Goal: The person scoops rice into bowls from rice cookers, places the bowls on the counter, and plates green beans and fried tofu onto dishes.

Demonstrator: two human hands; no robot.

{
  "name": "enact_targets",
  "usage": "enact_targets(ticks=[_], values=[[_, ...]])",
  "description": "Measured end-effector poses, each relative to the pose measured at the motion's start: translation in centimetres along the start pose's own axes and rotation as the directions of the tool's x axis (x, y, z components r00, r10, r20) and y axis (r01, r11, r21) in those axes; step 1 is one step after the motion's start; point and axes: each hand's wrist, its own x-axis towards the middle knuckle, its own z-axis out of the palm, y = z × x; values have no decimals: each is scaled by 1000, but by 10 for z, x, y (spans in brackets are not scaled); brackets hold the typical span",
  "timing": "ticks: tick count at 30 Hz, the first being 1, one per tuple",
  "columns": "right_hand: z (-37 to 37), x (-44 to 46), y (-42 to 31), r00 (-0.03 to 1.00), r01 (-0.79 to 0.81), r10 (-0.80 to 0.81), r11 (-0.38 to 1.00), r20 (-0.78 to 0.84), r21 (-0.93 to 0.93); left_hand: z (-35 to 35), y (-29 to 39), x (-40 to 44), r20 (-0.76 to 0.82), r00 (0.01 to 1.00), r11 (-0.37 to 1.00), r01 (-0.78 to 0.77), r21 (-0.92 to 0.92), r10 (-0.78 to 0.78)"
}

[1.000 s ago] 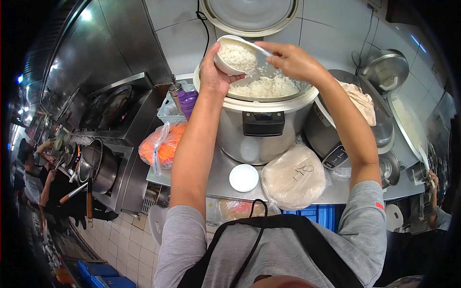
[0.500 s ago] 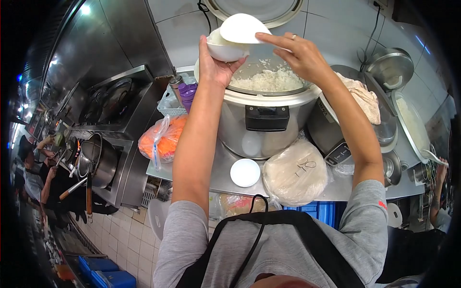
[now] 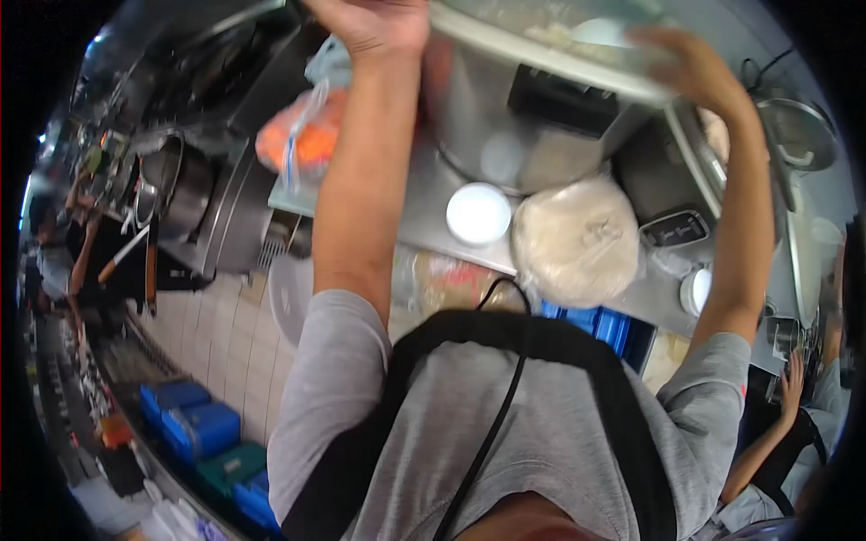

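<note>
My left hand (image 3: 383, 25) is at the top edge, palm up; its fingertips and anything on them are cut off. Blurred by motion, my right hand (image 3: 686, 61) holds a white paddle (image 3: 603, 34) over the rice (image 3: 550, 32) inside the large cooker (image 3: 552, 65). On the counter in front of the cooker stands a round white dish (image 3: 478, 214). A plastic-wrapped pale round bundle (image 3: 577, 242) lies to its right. The bag of orange shreds (image 3: 302, 135) sits left of my left forearm.
A second cooker (image 3: 677, 230) stands at the right, with a small white container (image 3: 695, 291) nearby. Pots (image 3: 180, 185) and a stove are at the left. People are at the left, and a person's arm (image 3: 767, 442) shows at lower right. Blue bins (image 3: 198, 428) stand lower left.
The view has tilted down and turned. My right hand and paddle have moved away from my left hand, down to the rice. The white bowl of rice in my left hand has left the view.
</note>
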Motion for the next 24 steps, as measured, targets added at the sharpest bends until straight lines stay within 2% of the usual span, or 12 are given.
enact_targets(ticks=[1,2,3,5,8,11,15,16,17,18,20,24], values=[[-2,-8,-6,991,-136,131,971,40,198,-5,18,-20,2,1000,998,-27,49,26],[5,-18,1,988,-149,152,984,-16,101,-17,34,-37,-76,997,998,-18,52,22],[11,-29,14,983,-167,167,986,-79,0,-44,50,-48,131,989,993,47,112,-62],[10,-36,3,972,-207,201,978,-123,-40,-74,71,-96,-166,981,900,162,404,-102],[-10,-48,-68,922,-366,378,922,-84,128,-150,76,-152,-420,848,809,478,341,-324],[1,-70,-105,831,-441,508,850,-228,287,-212,58,-191,-601,731,737,593,324,-323],[50,-107,-178,877,-217,480,465,-38,858,-245,30,-200,-688,719,679,556,479,-103],[62,-112,-200,882,-333,434,296,185,895,-253,24,-197,-686,725,654,546,524,-56],[81,-108,-227,892,-381,409,444,195,811,-255,21,-196,-668,744,626,529,573,-18],[111,-108,-240,837,-533,356,365,415,763,-255,18,-195,-646,763,595,511,620,18],[175,-116,-259,974,-222,201,723,109,655,-276,16,-190,-605,795,579,477,661,36],[245,-131,-275,951,-308,239,797,196,520,-282,33,-202,-643,765,494,550,673,24]])
